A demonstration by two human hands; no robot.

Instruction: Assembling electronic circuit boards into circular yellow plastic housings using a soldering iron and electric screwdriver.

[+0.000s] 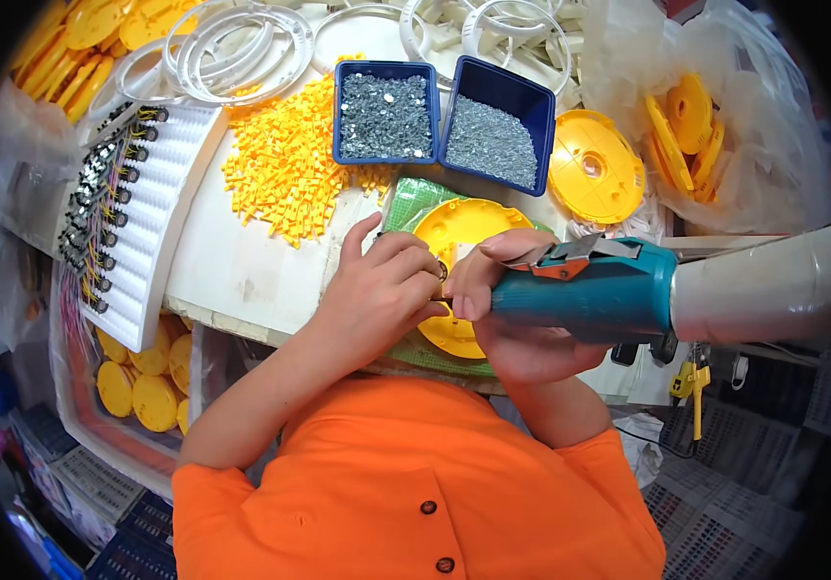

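Observation:
A teal electric screwdriver (584,290) lies across my right hand (531,333), whose fingers wrap its front end. Its silver and orange lever faces up. The driver's tip points left, over a round yellow plastic cover (459,227) on a green mat (413,198). My left hand (381,285) is over the cover's left side, thumb and fingers pinched together near the driver's tip. Something small and dark shows at those fingertips, but its kind is hidden. The two hands nearly touch, and they cover the middle of the yellow piece.
Beyond the mat stand two blue bins, one of dark round metal parts (386,111), one of small screws (493,140). Loose yellow pieces (285,164) are heaped left of them. A white foam tray (169,184) carries wired parts. Another yellow cover (596,166) lies right; clear rings (241,53) lie behind.

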